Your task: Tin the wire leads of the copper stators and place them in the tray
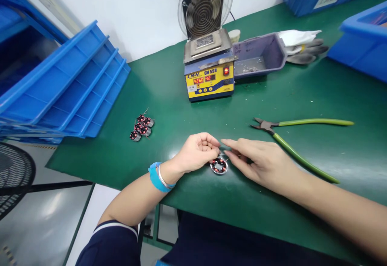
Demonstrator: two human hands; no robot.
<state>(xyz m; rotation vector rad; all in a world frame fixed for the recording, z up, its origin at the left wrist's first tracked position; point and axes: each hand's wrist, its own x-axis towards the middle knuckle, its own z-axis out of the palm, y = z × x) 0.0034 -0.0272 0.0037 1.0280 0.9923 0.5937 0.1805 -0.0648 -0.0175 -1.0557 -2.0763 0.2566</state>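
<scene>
At the front of the green table (pixel 169 116), left hand (pixel 201 151): fingers curled in, thumb and fingertips bunched at the upper left edge of the wound ring; I cannot tell whether they are closed on it or on a wire.
Right hand (pixel 255 157): just right of the ring, index finger and thumb slightly parted, nothing seen held between them.
Wound ring (pixel 219 166): on or just above the tabletop, copper coils inside a silvery rim, between the two hands and nearer the left.
Bracelets: a turquoise band (pixel 157 177) and a silvery bangle (pixel 163 177) on the left wrist.
Cutters (pixel 266 126): right of the hands, lying with jaws open and green handles spread.
Small wound parts (pixel 142 126): clustered to the left of the hands, near the stacked blue trays (pixel 75 88).
Yellow-fronted machine (pixel 210 82): beyond the hands, red digits lit, a fan (pixel 204 9) standing behind it.
Purple bin (pixel 260 56): right beside the machine, bits of scrap inside.
Gloves (pixel 305 52): grey and white, between that bin and a blue crate (pixel 359 44).
</scene>
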